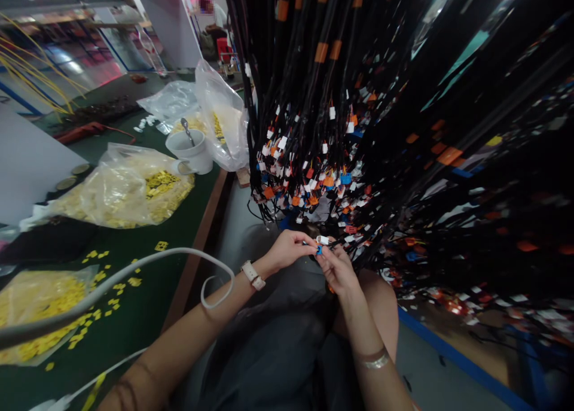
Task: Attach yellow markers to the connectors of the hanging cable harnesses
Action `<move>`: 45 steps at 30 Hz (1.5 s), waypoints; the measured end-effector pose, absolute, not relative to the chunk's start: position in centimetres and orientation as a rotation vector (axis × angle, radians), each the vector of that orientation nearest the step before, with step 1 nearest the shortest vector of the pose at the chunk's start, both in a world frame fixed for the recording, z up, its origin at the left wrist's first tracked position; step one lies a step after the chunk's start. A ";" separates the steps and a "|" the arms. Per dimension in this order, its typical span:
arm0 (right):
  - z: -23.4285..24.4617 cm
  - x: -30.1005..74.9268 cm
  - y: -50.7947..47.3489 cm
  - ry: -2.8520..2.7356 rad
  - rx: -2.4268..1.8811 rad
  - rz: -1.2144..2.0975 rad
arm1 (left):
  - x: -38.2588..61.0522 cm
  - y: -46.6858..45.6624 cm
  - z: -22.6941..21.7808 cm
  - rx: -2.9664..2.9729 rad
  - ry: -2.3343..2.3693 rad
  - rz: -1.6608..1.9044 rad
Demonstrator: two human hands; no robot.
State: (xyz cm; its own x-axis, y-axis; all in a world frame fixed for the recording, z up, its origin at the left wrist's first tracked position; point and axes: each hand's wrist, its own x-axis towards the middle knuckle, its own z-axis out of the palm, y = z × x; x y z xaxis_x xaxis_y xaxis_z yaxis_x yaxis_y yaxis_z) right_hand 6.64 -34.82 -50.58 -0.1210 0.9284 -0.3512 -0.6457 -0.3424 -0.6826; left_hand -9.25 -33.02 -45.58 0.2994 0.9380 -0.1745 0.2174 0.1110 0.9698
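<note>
My left hand (289, 249) and my right hand (337, 266) meet over my lap, both pinched on a small connector (321, 243) with white and blue parts at the end of a wire. It belongs to a big hanging bundle of black wire harnesses (314, 130) tipped with white, orange and blue connectors. A watch sits on my left wrist, a band on my right forearm.
A green workbench (134, 291) on the left carries clear bags of small yellow parts (121, 189), loose yellow parts, a white mug with a spoon (191, 149) and a grey cable (134, 267). Another person sits far behind the bench. More harnesses hang at the right.
</note>
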 end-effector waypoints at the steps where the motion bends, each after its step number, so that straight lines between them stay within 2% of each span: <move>1: -50.6 6.6 -34.8 -0.435 -0.903 1.724 | -9.2 -33.0 -45.6 1.401 1.189 0.761; 12: -50.3 6.5 -34.9 -0.446 -0.900 1.723 | -9.4 -33.0 -46.2 1.497 1.207 0.745; 21: -50.1 6.7 -35.2 -0.497 -0.903 1.735 | -9.7 -33.3 -46.0 1.195 1.084 0.631; 32: -49.9 7.0 -35.6 -0.584 -0.862 1.764 | -9.9 -32.8 -46.5 1.336 1.006 0.664; 45: -50.4 7.4 -35.6 -0.630 -0.879 1.783 | -9.4 -33.4 -46.2 1.449 1.166 0.623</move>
State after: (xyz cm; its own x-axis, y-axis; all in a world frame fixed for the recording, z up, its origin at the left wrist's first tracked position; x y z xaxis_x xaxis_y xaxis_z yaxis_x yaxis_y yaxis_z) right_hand 7.41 -35.59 -50.38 -0.2271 0.9343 -0.2749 -0.5543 -0.3560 -0.7523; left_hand -9.43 -33.42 -46.21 0.3730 0.8999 -0.2259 0.3125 0.1073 0.9438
